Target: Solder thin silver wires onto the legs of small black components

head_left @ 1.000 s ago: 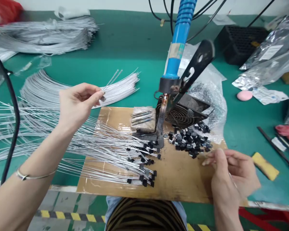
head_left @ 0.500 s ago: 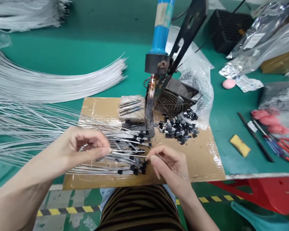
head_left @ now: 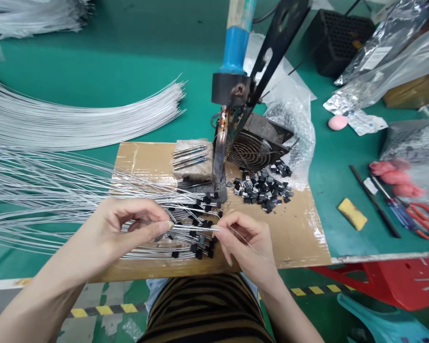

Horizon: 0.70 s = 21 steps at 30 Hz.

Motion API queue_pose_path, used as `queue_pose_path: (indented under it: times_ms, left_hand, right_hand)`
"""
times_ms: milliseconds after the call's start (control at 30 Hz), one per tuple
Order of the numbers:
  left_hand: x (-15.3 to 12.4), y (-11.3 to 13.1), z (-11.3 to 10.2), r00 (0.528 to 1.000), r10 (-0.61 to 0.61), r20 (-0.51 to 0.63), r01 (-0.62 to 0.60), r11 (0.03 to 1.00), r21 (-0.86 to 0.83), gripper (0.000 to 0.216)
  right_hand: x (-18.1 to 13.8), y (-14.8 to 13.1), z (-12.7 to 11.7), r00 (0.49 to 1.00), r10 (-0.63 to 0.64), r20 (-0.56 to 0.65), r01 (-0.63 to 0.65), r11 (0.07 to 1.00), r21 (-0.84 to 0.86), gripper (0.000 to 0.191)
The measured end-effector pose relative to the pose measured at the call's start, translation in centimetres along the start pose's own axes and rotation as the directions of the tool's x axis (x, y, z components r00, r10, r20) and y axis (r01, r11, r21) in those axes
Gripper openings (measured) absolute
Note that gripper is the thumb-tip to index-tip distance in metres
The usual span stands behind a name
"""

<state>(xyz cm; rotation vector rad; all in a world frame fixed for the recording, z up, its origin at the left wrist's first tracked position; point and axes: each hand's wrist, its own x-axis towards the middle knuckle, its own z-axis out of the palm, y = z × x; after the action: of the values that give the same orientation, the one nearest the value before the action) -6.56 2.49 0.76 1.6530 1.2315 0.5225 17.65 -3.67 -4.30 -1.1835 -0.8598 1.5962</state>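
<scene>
My left hand (head_left: pixel 139 228) is closed, pinching a white wire (head_left: pixel 191 228) between thumb and forefinger. At the wire's right end, the thumb and forefinger of my right hand (head_left: pixel 248 245) are pressed together on it. A thin strand (head_left: pixel 248 244) trails from my right fingers across the palm; its kind I cannot make out. Beneath the held wire lie several white wires with black connectors (head_left: pixel 196 248) at their ends. Behind my hands, a soldering iron with a blue handle (head_left: pixel 235 50) is clamped in a black stand (head_left: pixel 270 59), tip downward.
Loose black connectors (head_left: pixel 262 190) are heaped on the cardboard (head_left: pixel 300 228). A fan (head_left: pixel 250 150) stands behind them. Metal rods rest on a pale block (head_left: pixel 193 169). White wire bundles (head_left: pixel 93 124) fill the left. Right are a yellow sponge (head_left: pixel 352 214) and orange-handled scissors (head_left: pixel 423 219).
My hands have come closer together, the left shifting right along the wire and the right slightly left. The whole view has moved a little.
</scene>
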Motion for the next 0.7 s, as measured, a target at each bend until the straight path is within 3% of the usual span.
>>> queue_pose_path:
  times_ms: [300,700]
  left_hand:
    - [-0.17,0.44,0.36,0.998,0.001,-0.067,-0.001,1.000,0.001,0.019]
    - [-0.45,-0.40,-0.09,0.999,-0.017,0.044,0.016,1.000,0.007,0.020]
  right_hand:
    - [-0.01,-0.04,-0.28,0.999,-0.023,-0.025,0.022,0.999,-0.031,0.029]
    - [-0.02,-0.39,-0.57,1.000,0.012,0.005,-0.012,1.000,0.012,0.027]
